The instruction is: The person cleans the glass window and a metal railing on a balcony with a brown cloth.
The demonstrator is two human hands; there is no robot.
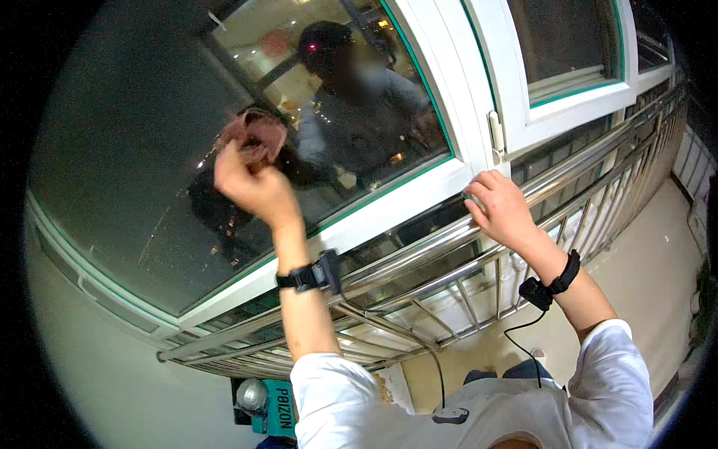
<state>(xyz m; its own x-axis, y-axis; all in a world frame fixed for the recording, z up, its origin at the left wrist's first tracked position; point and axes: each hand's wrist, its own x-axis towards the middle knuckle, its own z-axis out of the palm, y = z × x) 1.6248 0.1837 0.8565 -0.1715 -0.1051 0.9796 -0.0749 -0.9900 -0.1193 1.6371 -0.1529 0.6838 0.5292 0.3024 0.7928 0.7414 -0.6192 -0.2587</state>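
My left hand (255,188) is raised to the large window pane (134,146), pinching a crumpled reddish-brown cloth (266,132) at the glass. The hand is slightly blurred, and its palm side is hidden. Lower and to the right, my right hand (499,210) has loosely bent fingers with the thumb apart and nothing visible in them. It overlaps the top metal rail (415,250), just below the white window handle (496,134); whether it touches the rail I cannot tell. Water drops or streaks and a person's reflection show on the dark glass.
White window frames (392,205) stand behind the stainless-steel railing (465,297). Black wrist devices trail cables, one (521,342) hanging from my right wrist. Down at the left sits a turquoise box (277,407) bearing writing, beside a silvery round object (252,395). Pale tiled floor (634,258) extends right.
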